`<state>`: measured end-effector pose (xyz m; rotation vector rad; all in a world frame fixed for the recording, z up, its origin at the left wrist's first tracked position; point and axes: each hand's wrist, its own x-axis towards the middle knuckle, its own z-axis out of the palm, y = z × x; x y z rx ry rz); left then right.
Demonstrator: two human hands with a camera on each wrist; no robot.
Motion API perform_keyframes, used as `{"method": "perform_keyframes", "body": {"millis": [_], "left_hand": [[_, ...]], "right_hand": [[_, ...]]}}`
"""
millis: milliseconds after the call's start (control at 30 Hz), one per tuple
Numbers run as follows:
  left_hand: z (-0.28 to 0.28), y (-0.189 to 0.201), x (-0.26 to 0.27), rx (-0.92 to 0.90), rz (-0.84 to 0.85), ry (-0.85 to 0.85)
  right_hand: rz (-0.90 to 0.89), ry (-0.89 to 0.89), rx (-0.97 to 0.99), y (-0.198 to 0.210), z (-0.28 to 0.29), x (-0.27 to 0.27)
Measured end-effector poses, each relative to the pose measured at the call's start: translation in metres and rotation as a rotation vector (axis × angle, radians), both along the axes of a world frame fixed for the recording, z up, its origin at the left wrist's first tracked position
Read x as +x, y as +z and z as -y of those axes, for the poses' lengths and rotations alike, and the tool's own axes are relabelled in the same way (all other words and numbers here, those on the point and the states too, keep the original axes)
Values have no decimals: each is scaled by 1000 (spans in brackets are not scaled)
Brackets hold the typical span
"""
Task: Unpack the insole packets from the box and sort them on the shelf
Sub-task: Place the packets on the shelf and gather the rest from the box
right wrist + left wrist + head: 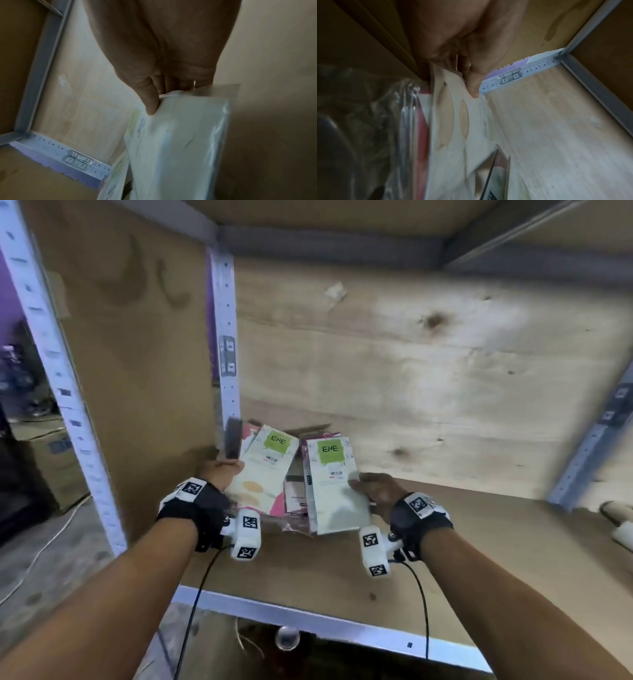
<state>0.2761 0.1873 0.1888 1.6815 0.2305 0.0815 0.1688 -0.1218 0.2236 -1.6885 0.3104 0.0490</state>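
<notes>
Two hands, left hand (219, 474) and right hand (375, 489), each grasp an insole packet (265, 467) and (337, 484), apparently comparing them for sorting on the shelf (479, 542).

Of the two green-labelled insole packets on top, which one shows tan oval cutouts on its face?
The left packet, gripped by the left hand: tan ovals show near its lower end. The right packet, in the right hand, has a plain pale face below its label.
</notes>
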Motion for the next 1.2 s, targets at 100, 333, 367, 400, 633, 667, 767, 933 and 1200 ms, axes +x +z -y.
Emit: {"method": "perform_keyframes", "body": {"millis": [100, 333, 367, 400, 633, 667, 767, 933, 1200], "left_hand": [[-5, -8, 21, 97, -43, 49], [-12, -25, 41, 325, -111, 108], [-11, -27, 41, 328, -109, 121], [-11, -29, 41, 338, -112, 126], [-6, -20, 20, 526, -135, -59], [-4, -14, 12, 564, -122, -85], [-2, 5, -17, 741, -21, -141], [10, 34, -81, 812, 169, -55], [49, 39, -204, 461, 291, -311]], "right_hand": [[-12, -24, 2, -16, -16, 32], [-38, -30, -316, -32, -37, 86], [-29, -44, -372, -33, -38, 89], [-17, -67, -405, -34, -39, 93], [-32, 6, -598, -33, -45, 81], [-19, 3, -628, -30, -44, 76], [25, 7, -592, -19, -43, 55], [55, 105, -466, 3, -31, -7], [157, 227, -435, 13, -9, -160]]}}
